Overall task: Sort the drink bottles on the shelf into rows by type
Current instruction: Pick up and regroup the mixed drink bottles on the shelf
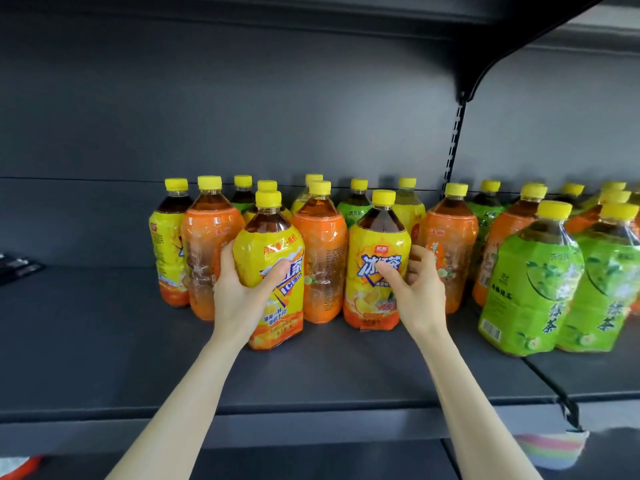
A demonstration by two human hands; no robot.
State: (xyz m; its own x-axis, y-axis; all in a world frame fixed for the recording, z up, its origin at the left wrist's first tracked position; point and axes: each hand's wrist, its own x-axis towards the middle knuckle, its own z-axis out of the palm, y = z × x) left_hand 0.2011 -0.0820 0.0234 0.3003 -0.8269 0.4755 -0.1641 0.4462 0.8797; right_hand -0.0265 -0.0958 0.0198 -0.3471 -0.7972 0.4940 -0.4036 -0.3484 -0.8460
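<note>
Several yellow-capped drink bottles stand mixed on a dark grey shelf (104, 341). My left hand (239, 296) grips a yellow-label iced tea bottle (273, 251) at the front. My right hand (415, 289) wraps a second yellow-label iced tea bottle (375, 237) from its right side, thumb across the label. Orange-label bottles (322, 258) stand between and beside them. Two green-label tea bottles (530, 282) stand at the front right. More yellow, orange and green bottles crowd the back rows, partly hidden.
The shelf's left half holds only a dark packet (17, 268) at the far left edge. An upper shelf (311, 8) overhangs the bottles, with a bracket and slotted upright (457, 133) at right. A lower shelf (346, 462) shows below, with colourful items at its edges.
</note>
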